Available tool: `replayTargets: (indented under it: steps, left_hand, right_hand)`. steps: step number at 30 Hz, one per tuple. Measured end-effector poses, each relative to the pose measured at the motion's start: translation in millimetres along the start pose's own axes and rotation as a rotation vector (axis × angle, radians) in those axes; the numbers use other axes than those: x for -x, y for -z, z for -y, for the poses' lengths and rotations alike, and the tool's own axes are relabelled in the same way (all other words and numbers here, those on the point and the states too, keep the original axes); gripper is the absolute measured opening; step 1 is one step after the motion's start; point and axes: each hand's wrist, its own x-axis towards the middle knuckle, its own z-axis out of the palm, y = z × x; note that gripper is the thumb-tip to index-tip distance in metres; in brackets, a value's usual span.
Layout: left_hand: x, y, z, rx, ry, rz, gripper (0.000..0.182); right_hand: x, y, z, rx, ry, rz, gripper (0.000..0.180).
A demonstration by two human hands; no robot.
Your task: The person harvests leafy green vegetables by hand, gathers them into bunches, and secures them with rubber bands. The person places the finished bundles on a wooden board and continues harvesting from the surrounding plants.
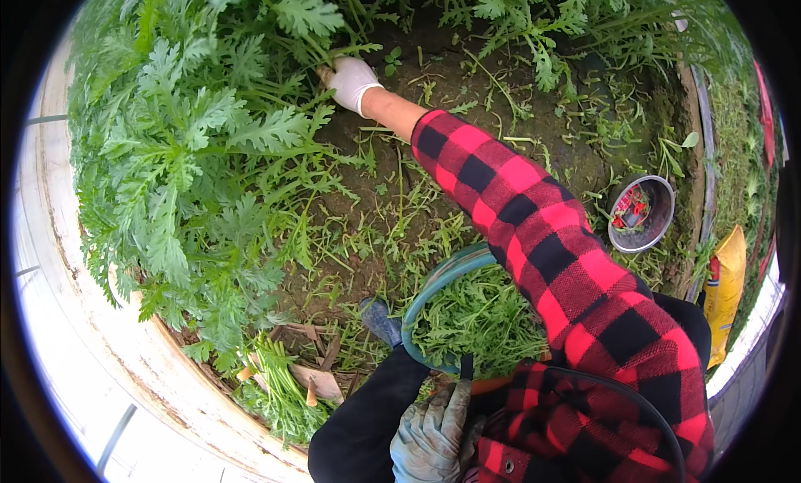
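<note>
My right hand (352,86), in a thin white glove with soiled fingertips, reaches to the base of tall crown daisy greens (206,126). Its fingers are closed around leafy stems, partly hidden by foliage. Down by my lap, my left hand (432,430) wears a dirty grey-blue glove. It grips a narrow dark object (466,366), whose kind I cannot tell. Between my legs, a round teal plastic basket (416,301) holds cut greens (479,320). My right forearm, in a red and black checked sleeve, passes above the basket's right rim.
Stem scraps litter the soil (382,214). To the right, a metal bowl (660,214) holding red items lies tilted, with a yellow sack (726,289) beyond. Cut greens (278,376) lie by broken wood (319,380) at lower left, along a pale sheet wall (125,383). My boot (380,320) adjoins the basket.
</note>
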Motion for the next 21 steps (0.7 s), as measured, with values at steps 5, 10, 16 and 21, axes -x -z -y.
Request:
replayTargets:
  steps: [5,10,16,21]
  left_hand:
    - [-3.8,0.8,2.0,-0.005,0.0,0.005,0.055]
    - [-9.5,1.4,4.2,-0.022,0.001,0.016,0.055]
    - [-12.1,1.1,6.6,-0.032,-0.008,0.018,0.056]
    - [-11.7,2.1,8.7,-0.021,-0.005,0.016,0.056]
  right_hand:
    - [-18.1,-6.6,-2.6,0.293,0.141,0.107,0.037]
    - [-34.9,-29.3,3.0,0.41,0.079,0.222,0.046]
    - [-23.4,-12.1,9.6,0.35,0.029,0.425,0.034]
    - [-7.2,1.2,16.0,0.358,0.028,0.395,0.03]
